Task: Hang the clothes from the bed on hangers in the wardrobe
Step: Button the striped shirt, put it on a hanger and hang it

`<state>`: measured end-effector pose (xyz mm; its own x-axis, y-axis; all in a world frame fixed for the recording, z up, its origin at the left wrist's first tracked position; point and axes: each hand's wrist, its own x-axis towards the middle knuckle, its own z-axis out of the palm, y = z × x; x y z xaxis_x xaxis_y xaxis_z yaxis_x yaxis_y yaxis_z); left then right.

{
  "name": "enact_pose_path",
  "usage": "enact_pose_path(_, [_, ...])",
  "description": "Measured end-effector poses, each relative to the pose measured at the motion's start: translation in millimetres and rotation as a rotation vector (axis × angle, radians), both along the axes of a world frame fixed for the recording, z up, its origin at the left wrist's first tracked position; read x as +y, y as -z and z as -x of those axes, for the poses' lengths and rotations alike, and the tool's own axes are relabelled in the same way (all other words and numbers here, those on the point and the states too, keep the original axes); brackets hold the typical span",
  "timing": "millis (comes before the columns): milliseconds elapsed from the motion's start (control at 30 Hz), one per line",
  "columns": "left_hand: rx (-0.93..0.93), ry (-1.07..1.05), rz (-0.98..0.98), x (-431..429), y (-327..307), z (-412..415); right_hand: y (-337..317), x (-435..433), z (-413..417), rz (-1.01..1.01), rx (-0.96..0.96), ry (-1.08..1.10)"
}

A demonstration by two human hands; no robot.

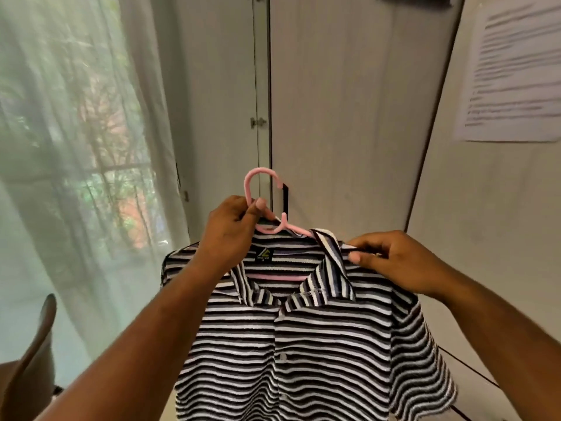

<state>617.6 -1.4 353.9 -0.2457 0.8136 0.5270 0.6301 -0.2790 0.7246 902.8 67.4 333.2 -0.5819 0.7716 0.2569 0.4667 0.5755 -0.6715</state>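
So the striped polo shirt (303, 329) is already sitting on a pink plastic hanger (264, 205), held up in mid-air in the middle of the view, right in front of the closed wardrobe doors (349, 101). You can see the hanger's bar through the open collar, so it looks threaded in properly.

The left hand (233, 229) is closed around the neck of the hanger just below the hook, thumb and fingers pinched on it. The right hand (391, 262) is pinched shut on the shirt's right shoulder next to the collar, looks like it's tugging the fabric straight over the hanger arm.

Handling-wise I'd guess this is easy: soft knit, light, floppy, nothing fragile. The hanger is thin plastic and probably a bit slick, so the shoulders could slide off if it tips. Best spot to hold is exactly where the left hand is, at the hook's neck, keeping it level.

Around it: sheer curtain (76, 147) over a window on the left, a printed sheet of paper (513, 71) stuck on the wall to the right, something brown at the near left that I can't identify. The main thing in the way is the doors, which look shut, with a dark handle (285, 199) just behind the hook. One hand has to let go to open them.
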Motion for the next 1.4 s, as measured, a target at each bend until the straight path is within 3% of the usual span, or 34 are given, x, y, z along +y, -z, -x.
enact_pose_path(100, [-0.004,0.008,-0.002,8.4,-2.2,5.5,2.2,8.6,4.7,-0.007,0.032,0.011])
enact_pose_path(367, [0.014,0.011,-0.072,37.5,-14.1,19.4,14.5,18.4,16.0,-0.279,0.109,0.213])
enact_pose_path(533, [0.112,0.003,-0.097,52.2,-18.2,33.8,25.4,21.9,11.9,-0.169,0.255,0.262])
enact_pose_path(700, [0.196,-0.001,-0.070,71.7,-25.2,60.1,25.1,31.6,43.8,-0.194,0.295,0.252])
enact_pose_path(900, [0.239,-0.018,-0.037,120.5,-33.9,134.5,16.7,67.3,125.2,-0.217,0.290,0.249])
enact_pose_path(1067, [0.148,0.012,-0.086,175.3,-26.9,229.5,8.3,108.7,222.4,-0.192,0.206,0.226])
enact_pose_path(1267, [0.122,0.036,-0.124,248.8,-33.1,340.3,-1.2,174.9,346.0,-0.266,-0.072,0.299])
enact_pose_path(1400, [0.117,-0.040,-0.130,303.9,-48.4,398.0,-17.5,224.0,415.3,-0.231,0.063,0.336])
